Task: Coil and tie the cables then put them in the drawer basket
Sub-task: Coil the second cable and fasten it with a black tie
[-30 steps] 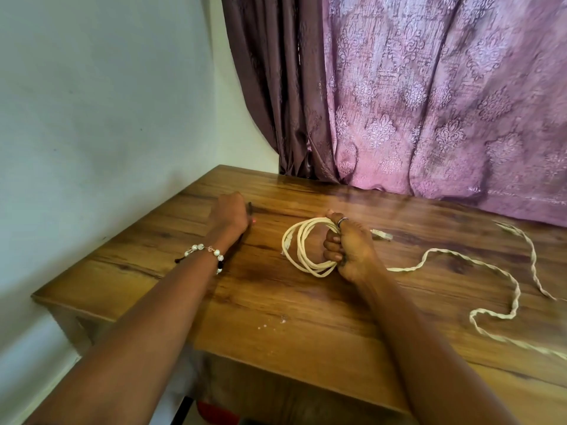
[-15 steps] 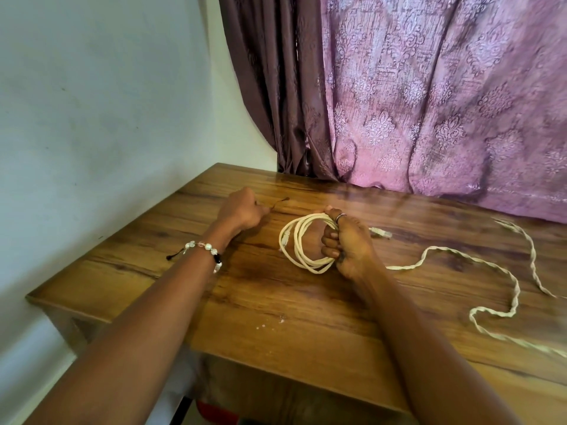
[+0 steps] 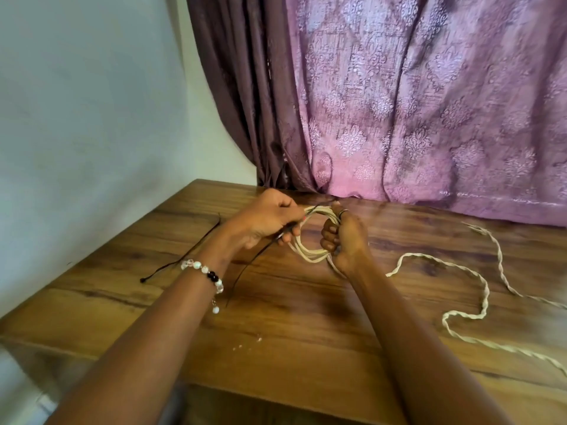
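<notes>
We saw the right hand [image 3: 345, 237] clenched around the right side of the coiled cream cable [image 3: 310, 251], its fingers curled through the loops and a ring on one finger, holding the coil up just above the wooden table [image 3: 276, 342]. The coil sat a little past the centre of the tabletop, toward twelve o'clock from the person. The left hand [image 3: 267, 220] was at the coil's nine o'clock side, fingers curled and pinching a thin dark tie string [image 3: 260, 254] against the upper left of the loops. From that pinch the string ran back down toward seven o'clock and trailed over the tabletop beside the left forearm; motion blur there made it hard for us to say whether its upper end had passed through the coil or only lay across it.

A beaded bracelet [image 3: 204, 271] circled the left wrist, with its own dark cords hanging off toward eight o'clock onto the wood. A second, loose twisted cream cable [image 3: 478, 305] lay in slack curves across the table at three to four o'clock of the right hand, with one end near that wrist. A purple patterned curtain [image 3: 414, 102] hung behind the table at twelve o'clock, and a pale wall [image 3: 86, 118] stood at ten o'clock.
</notes>
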Available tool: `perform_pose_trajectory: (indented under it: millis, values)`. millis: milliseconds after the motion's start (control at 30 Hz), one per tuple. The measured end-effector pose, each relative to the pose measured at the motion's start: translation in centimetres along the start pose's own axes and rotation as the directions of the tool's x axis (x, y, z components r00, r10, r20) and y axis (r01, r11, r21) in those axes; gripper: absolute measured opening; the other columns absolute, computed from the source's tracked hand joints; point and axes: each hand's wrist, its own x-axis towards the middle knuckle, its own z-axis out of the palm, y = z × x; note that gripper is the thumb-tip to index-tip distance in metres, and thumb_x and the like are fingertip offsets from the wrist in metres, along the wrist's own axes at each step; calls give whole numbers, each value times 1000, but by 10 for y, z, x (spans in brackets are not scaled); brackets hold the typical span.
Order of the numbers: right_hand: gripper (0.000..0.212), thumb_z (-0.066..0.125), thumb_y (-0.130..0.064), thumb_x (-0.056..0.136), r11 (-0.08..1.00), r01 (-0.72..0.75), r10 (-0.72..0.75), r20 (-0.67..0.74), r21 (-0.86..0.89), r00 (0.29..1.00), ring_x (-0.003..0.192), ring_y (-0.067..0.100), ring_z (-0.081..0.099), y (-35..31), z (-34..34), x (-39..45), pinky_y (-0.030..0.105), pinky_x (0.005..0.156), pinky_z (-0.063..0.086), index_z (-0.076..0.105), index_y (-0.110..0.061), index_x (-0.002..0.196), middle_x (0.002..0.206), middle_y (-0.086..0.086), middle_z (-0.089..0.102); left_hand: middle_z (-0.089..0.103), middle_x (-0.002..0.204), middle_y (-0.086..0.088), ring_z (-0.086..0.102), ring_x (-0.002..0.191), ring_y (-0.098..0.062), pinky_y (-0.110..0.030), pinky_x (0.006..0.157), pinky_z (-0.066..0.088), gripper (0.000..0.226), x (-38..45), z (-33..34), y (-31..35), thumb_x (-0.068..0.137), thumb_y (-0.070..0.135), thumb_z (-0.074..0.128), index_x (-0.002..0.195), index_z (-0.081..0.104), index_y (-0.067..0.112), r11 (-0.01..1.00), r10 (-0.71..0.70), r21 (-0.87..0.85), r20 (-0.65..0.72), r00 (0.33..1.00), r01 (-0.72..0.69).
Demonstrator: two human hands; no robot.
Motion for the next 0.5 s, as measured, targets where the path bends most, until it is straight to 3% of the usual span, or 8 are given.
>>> perform_pose_trajectory:
  millis: [200, 367, 500]
  values:
    - [32, 40, -21, 100, 995, 103, -103, -70, 2, 992, 34, 7, 19, -20, -14, 20, 15, 34, 16, 44, -23, 68, 44, -5, 29, 59, 54, -10, 46, 31, -13, -20, 35, 36, 20, 19, 38, -14, 88, 18, 57, 72, 56, 6, 986, -79, 135, -114, 990, 94]
    - [39, 39, -38, 101, 993, 115, -118, -93, -37, 989, 35, 9, 20, -16, -28, 36, 16, 37, 17, 43, -22, 66, 47, -1, 31, 59, 53, -12, 47, 28, -12, -18, 32, 34, 21, 38, 60, -36, 89, 11, 57, 70, 53, 5, 995, 29, 104, -253, 967, -2]
    - [31, 35, -19, 97, 995, 96, -98, -58, -28, 994, 33, 10, 18, -12, -30, 41, 16, 37, 18, 46, -19, 68, 45, -1, 30, 62, 55, -11, 51, 29, -13, -19, 31, 34, 14, 39, 64, -46, 89, 8, 55, 76, 53, 6, 987, 136, 127, -301, 944, -102]
